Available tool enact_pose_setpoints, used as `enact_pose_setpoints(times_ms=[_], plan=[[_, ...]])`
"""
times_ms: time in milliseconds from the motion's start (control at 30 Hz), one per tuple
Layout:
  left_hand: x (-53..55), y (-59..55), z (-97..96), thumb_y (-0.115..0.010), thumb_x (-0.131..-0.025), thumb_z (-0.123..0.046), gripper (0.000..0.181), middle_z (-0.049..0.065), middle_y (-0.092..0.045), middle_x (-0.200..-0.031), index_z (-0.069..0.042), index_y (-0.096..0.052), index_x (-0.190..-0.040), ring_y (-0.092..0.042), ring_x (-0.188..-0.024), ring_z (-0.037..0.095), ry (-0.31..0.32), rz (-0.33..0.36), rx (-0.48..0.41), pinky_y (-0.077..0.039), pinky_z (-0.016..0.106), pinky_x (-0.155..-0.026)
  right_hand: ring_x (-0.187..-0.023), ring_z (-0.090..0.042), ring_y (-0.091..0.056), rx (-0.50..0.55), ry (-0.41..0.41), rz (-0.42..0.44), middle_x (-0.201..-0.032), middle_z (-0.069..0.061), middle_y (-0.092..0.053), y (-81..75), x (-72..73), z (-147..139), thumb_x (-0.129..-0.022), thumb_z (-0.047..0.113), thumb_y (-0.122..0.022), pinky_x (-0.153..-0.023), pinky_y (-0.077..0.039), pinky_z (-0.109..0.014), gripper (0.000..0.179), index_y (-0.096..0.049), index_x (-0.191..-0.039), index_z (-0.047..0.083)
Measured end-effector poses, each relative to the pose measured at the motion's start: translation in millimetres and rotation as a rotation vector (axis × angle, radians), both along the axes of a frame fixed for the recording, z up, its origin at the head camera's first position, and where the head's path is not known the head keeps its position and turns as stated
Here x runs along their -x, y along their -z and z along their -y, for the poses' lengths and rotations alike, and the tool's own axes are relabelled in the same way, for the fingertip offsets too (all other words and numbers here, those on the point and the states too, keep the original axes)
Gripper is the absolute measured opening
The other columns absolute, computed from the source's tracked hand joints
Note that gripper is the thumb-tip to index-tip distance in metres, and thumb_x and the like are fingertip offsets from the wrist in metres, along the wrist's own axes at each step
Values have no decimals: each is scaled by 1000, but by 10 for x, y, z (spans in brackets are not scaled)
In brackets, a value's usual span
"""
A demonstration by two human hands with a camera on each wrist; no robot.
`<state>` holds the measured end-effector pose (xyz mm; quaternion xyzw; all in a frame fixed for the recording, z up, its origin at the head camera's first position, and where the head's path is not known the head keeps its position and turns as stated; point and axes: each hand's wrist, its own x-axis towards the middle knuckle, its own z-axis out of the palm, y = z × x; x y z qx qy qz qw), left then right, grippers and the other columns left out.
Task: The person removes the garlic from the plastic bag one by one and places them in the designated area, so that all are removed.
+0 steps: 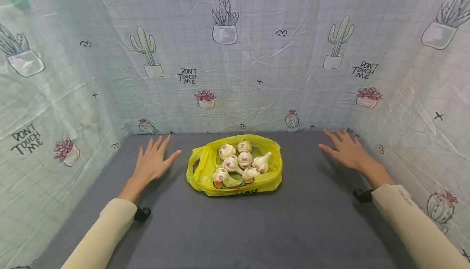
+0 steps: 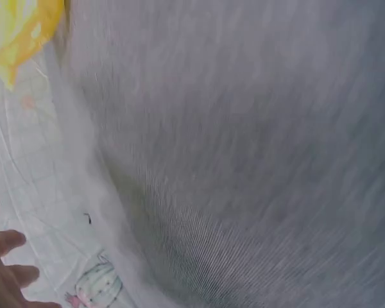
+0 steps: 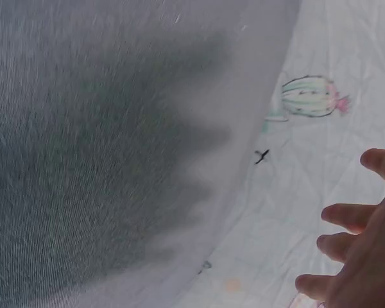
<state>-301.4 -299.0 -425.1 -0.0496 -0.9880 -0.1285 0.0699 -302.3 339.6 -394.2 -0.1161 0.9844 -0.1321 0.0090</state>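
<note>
A yellow plastic bag [image 1: 203, 167] lies on the grey table with its mouth spread wide. Inside it sit several garlic bulbs [image 1: 244, 159], whitish with small purple printed marks. To the left of the bag, my left hand [image 1: 152, 161] hovers with its fingers spread, holding nothing. My right hand [image 1: 345, 151] is held out on the other side, farther from the bag, also with spread fingers and nothing in them. In the left wrist view, a corner of the yellow bag [image 2: 22, 32] shows at the upper left. Only the fingers and part of the right hand [image 3: 366, 237] appear in the right wrist view.
The grey tabletop [image 1: 235, 228] reaches from the front to a pale curtain [image 1: 257, 106] printed with cacti and words. That curtain also hangs along the left and right sides. Black straps [image 1: 142, 214] show beneath both sleeve cuffs.
</note>
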Motion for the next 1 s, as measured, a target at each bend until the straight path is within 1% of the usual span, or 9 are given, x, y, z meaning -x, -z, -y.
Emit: enact_pose_setpoints(times_ms=[133,333,400,500,600,700,800,900,1000], plan=[[-111,14,-53,-31,-99,-79,92,25,-15,-172,-21,-13,-168,-3,-156,56,7,23,-44,1,82,-116,-151,-63,-6,32,-19,-2,-165,-39,-13,-17,-87,72,-107,61,-37,-111,-4,-85,81,-15,-167,12],[-233,18,-149,-34,-100,-75,90,25,-18,-171,-20,-14,-168,-8,-156,56,16,3,-111,-4,81,-117,-148,-62,-21,53,-61,-19,-165,-36,-17,-106,-219,244,-109,57,-36,-112,-22,-80,77,-17,-167,9],[-265,12,-194,-34,-101,-74,89,25,-17,-171,-21,-11,-168,-9,-156,55,22,17,-140,-5,81,-117,-148,-61,-22,73,-65,-3,-167,-35,-15,-143,-263,303,-109,58,-35,-111,-25,-80,77,-16,-167,11],[-306,7,-251,-33,-101,-74,87,23,-13,-172,-26,-6,-168,-8,-157,54,27,57,-207,-8,80,-117,-151,-58,-20,105,-67,21,-169,-31,-13,-199,-315,406,-108,61,-34,-111,-25,-80,78,-13,-168,15],[-340,2,-284,-34,-103,-71,83,19,-9,-174,-33,1,-167,-10,-158,51,30,85,-311,-12,79,-117,-152,-56,-22,143,-84,21,-170,-28,-15,-246,-345,533,-108,59,-36,-112,-25,-79,77,-13,-168,16],[-382,-14,-311,-35,-103,-70,81,16,-10,-175,-38,6,-166,-14,-157,50,35,111,-427,-17,79,-116,-152,-53,-25,174,-107,15,-169,-26,-19,-263,-368,650,-109,57,-37,-114,-26,-77,76,-14,-168,15],[-416,-29,-359,-36,-105,-65,79,18,-13,-174,-38,7,-166,-17,-157,51,52,147,-542,-20,78,-116,-151,-52,-29,189,-137,1,-168,-27,-23,-265,-406,735,-108,55,-42,-115,-28,-75,76,-19,-167,12],[-424,-19,-422,-35,-107,-62,77,23,-17,-171,-37,7,-166,-20,-155,51,69,176,-665,-22,77,-116,-149,-50,-34,196,-166,-24,-165,-26,-29,-281,-450,809,-108,51,-47,-114,-32,-73,74,-25,-165,9],[-417,6,-496,-36,-108,-58,75,26,-20,-168,-36,5,-167,-25,-154,48,91,186,-796,-26,74,-118,-140,-47,-47,210,-195,-55,-162,-24,-37,-292,-477,891,-107,46,-52,-109,-41,-70,70,-31,-163,8]])
